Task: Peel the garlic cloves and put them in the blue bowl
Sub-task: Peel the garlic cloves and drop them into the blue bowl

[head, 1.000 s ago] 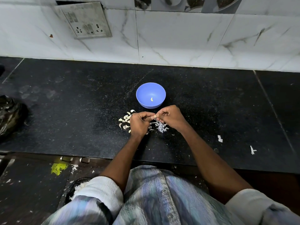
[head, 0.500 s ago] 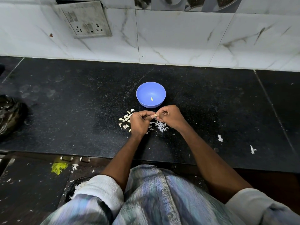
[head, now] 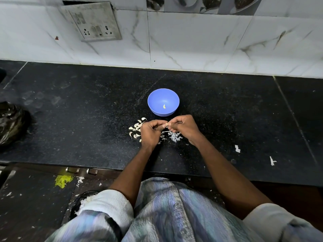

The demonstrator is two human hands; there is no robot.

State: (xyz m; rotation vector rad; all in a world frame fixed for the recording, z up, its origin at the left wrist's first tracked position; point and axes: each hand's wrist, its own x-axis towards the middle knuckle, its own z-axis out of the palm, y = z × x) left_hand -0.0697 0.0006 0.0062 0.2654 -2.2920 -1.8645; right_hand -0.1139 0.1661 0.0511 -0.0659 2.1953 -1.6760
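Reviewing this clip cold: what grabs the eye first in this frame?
The blue bowl stands out at the middle of the black counter, with one peeled clove lying in it. Just in front of it, the left hand and right hand meet, pinching a garlic clove between their fingertips. Pale unpeeled cloves lie left of the hands, and white peel scraps under the right hand.

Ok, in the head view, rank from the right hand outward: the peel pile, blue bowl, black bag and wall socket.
From the right hand:
1. Peel pile, just below its fingers on the counter.
2. Blue bowl, just behind the hands.
3. Wall socket, up on the tiles, far left.
4. Black bag, at the counter's left edge.
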